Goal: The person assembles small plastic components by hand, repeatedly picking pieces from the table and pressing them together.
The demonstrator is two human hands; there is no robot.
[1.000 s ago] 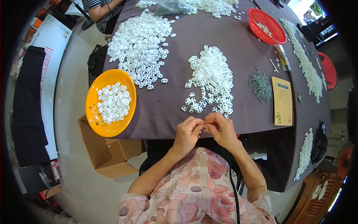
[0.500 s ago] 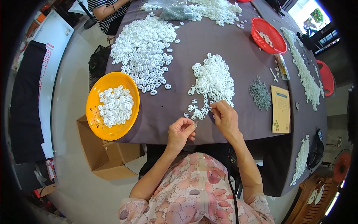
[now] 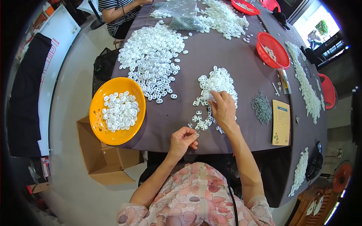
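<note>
The left hand (image 3: 182, 142) is just above the near edge of the cloth-covered bench (image 3: 171, 118), its grip clamped on a small white piece (image 3: 197, 134) between thumb and forefinger; the piece pokes out at about two o'clock from the palm. The right hand (image 3: 225, 109) is farther forward, at two o'clock from the left, its fingers over the near part of the central pile (image 3: 219, 79) of white two-holed pieces. Its grip cannot be told: the fingertips merge with the white behind them, so whether they are apart or together on a piece is unclear.

Between one and two o'clock from the left hand, some loose pieces (image 3: 201, 123) lie scattered near the held one. At eleven o'clock spreads a larger heap (image 3: 151, 56) of oval white pieces, and at ten an orange dish (image 3: 98, 130) holds a mound of white pieces (image 3: 120, 112). At twelve, far back, is a clear plastic bag (image 3: 185, 23) with grey contents.

From the right hand, a small pile of thin grey parts (image 3: 262, 108) is at three o'clock, with a tan booklet (image 3: 281, 122) just beyond it. A red basket (image 3: 278, 45) with a few pale pieces stands between one and two o'clock.
</note>
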